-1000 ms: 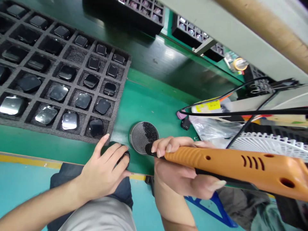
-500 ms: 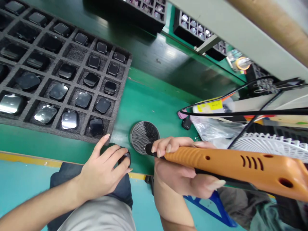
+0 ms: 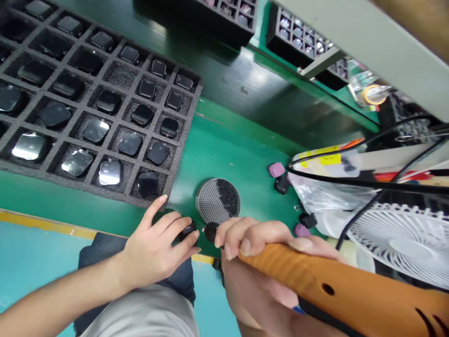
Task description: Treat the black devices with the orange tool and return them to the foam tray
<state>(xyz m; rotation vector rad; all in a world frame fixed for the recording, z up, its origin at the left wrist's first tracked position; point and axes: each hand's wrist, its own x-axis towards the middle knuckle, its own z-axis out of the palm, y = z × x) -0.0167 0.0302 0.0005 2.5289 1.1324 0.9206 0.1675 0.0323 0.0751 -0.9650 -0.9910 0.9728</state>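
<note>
My right hand (image 3: 259, 262) grips an orange electric screwdriver (image 3: 336, 281). Its black nose and thin bit point left, towards a small black watch case (image 3: 188, 229), with a short gap seeming to lie between them. Fingers of my left hand (image 3: 157, 248) hold that case down at the front of the green bench, thumb stretched out. Much of the case is hidden under the fingers. Just beyond the tool's nose lies a round dish (image 3: 210, 200) with a grid of holes, its right half covered in tiny black pieces, apparently screws. My left thumb is near the corner of a grey foam tray (image 3: 171, 175).
Black watch cases (image 3: 129, 142) fill most of the foam tray's compartments. Pink (image 3: 276, 169) and black small parts lie to the right, beside a plastic bag (image 3: 315, 192), black cables (image 3: 351, 185) and a white fan (image 3: 407, 243). More divided trays (image 3: 298, 35) stand at the back.
The screwdriver's nose has moved off the dish and closer to the watch case under my left hand. The tool's body has tilted lower. The view has shifted slightly.
</note>
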